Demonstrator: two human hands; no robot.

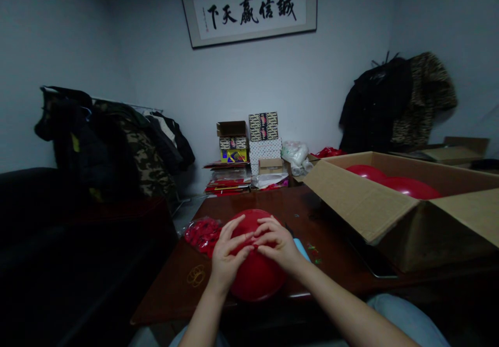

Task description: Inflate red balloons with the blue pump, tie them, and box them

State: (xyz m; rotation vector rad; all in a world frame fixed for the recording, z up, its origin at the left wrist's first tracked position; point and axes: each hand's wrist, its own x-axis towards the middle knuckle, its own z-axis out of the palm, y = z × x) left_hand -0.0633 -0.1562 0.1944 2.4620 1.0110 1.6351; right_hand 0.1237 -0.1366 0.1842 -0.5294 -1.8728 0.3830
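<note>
A round red balloon [259, 279] rests at the near edge of the dark wooden table [167, 290]. Both of my hands lie over its upper side, fingertips meeting at a small red knob that looks like the balloon's neck. My left hand [228, 248] has its thumb and index finger at that knob, the other fingers over the balloon. With thumb and fingers pinched together, my right hand [276, 240] grips the same spot from the right. Behind my left hand lies a clear bag of red pieces [200, 232]. A light-blue handled tool [302, 250] lies partly hidden beyond my right hand.
An open cardboard box [362, 207] holding red balloons [409, 187] stands at the right of the table. Stacked boxes [265, 149] and red packets [228, 181] are beyond the far edge. A dark sofa [78, 253] is on the left, beside hanging coats [136, 144].
</note>
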